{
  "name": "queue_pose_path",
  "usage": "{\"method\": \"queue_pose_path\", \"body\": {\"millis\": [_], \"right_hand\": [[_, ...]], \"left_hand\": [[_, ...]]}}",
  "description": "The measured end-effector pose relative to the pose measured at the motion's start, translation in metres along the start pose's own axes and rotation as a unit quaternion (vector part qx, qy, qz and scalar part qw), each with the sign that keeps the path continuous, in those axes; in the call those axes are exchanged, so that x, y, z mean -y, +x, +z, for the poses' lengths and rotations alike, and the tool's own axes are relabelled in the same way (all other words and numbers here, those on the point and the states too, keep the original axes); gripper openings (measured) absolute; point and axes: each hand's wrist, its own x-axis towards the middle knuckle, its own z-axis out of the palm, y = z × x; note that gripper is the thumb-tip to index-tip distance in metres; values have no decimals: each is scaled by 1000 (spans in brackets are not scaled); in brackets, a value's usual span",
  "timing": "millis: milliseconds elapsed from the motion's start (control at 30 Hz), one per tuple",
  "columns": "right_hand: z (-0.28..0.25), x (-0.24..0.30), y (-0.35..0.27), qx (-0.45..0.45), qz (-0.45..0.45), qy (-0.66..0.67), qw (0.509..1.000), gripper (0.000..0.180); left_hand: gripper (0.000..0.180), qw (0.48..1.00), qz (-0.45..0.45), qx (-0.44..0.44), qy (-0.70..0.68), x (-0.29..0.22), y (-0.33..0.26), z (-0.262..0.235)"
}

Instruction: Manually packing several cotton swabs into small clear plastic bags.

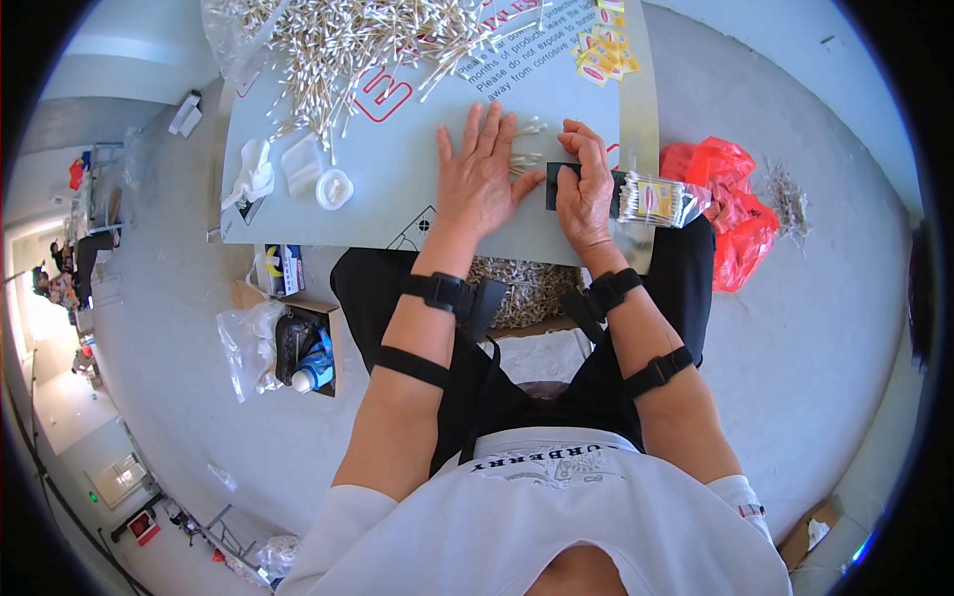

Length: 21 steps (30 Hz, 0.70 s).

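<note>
My left hand [477, 184] lies palm down on the table with fingers spread. Small bunches of cotton swabs [530, 126] rest just right of its fingers, partly hidden by it. My right hand [586, 189] is curled over a flat black strip [553, 187], its thumb pressed on it; part of the strip is hidden under the hand. At its right side, a clear bag packed with cotton swabs and a yellow card [653, 198] lies at the table's right edge. A large heap of loose cotton swabs [348, 50] covers the far left.
Small yellow cards [604, 58] lie far right. A round white tub [334, 189] and crumpled white plastic [253, 171] sit at the left. Red plastic bags [730, 214] are on the floor to the right. A box of swabs [522, 293] stands below the table's near edge.
</note>
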Motion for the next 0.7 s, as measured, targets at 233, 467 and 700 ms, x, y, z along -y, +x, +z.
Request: {"method": "queue_pose_path", "body": {"millis": [233, 467, 700], "right_hand": [[1, 2, -1, -4, 14, 3, 1000, 33], [1, -4, 0, 22, 7, 29, 999, 23], [0, 0, -2, 104, -80, -71, 989, 20]], "left_hand": [[84, 995, -32, -18, -96, 3, -5, -7], [72, 981, -21, -126, -146, 3, -42, -1], [46, 975, -18, -168, -142, 1, -44, 2]]}}
